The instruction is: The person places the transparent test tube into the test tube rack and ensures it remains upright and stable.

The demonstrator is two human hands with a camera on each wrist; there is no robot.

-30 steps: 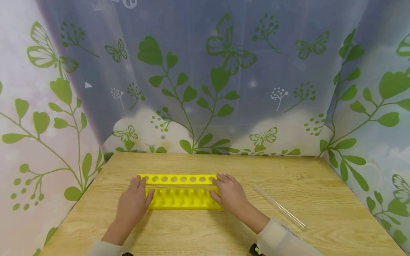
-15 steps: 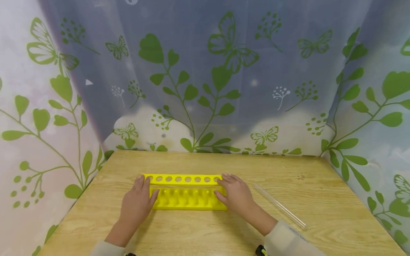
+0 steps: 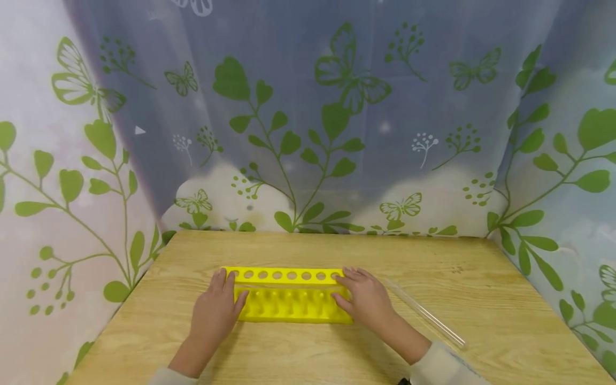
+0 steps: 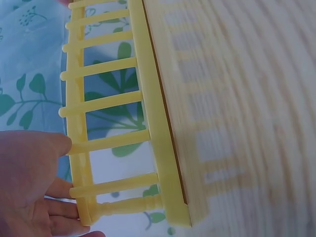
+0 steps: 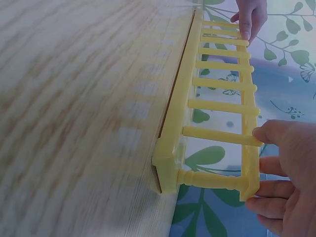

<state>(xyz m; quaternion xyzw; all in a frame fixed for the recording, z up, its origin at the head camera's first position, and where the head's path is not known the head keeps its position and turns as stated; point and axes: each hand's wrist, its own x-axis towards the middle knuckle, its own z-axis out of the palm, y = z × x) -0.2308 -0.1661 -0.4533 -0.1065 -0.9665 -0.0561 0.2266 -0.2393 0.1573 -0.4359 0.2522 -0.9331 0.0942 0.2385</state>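
Note:
A yellow test tube rack [image 3: 295, 306] stands upright on the wooden table, its top bar pierced by a row of round holes and its base lined with pegs. My left hand [image 3: 212, 310] grips the left end, fingers over the top bar and thumb on the near side. At the other end my right hand [image 3: 368, 299] holds it the same way. In the left wrist view, the thumb [image 4: 59, 144] is at the end of a peg of the rack [image 4: 157, 123]. The right wrist view has the right hand [image 5: 291, 170] pinching the top bar.
A clear glass tube [image 3: 427, 314] lies slantwise on the table [image 3: 510, 315], right of the rack and beside the right forearm. Behind the table and on both sides hangs a curtain [image 3: 289, 176] printed with green leaves and butterflies.
The rack has shifted slightly to the right across the table, closer to the glass tube, with both hands staying on its ends. The head view has also shifted a little.

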